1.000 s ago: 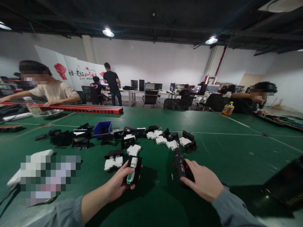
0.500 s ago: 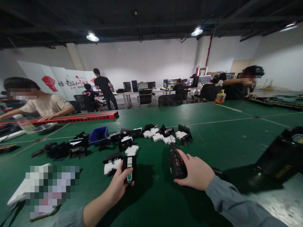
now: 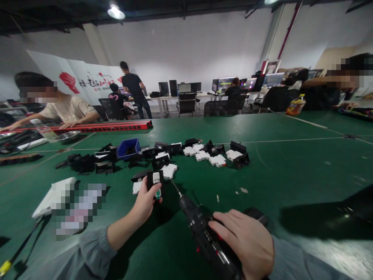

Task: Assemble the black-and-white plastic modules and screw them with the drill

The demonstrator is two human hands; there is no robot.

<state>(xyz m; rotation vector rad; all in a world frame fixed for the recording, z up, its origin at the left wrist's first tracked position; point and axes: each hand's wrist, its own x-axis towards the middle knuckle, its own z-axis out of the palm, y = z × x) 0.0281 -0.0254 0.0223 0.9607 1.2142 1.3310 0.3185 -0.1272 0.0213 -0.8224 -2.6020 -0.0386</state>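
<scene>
My left hand is closed round a small black housing with a white module and a green part set in it. A black cordless drill lies in my right hand, its long thin bit slanting up and left. The bit's tip is just right of the housing, apart from it as far as I can see. Behind the housing lies a white module. More white modules and black housings are strewn across the green table.
A blue bin stands among black parts. A long red rail lies at the far left, with a co-worker's hands on it. A drink bottle stands at the far right. A white device lies at left.
The drill has come nearer to me and turned, so its bit now points up-left towards the housing. My left hand still holds the housing. The view has tilted down and shifted.
</scene>
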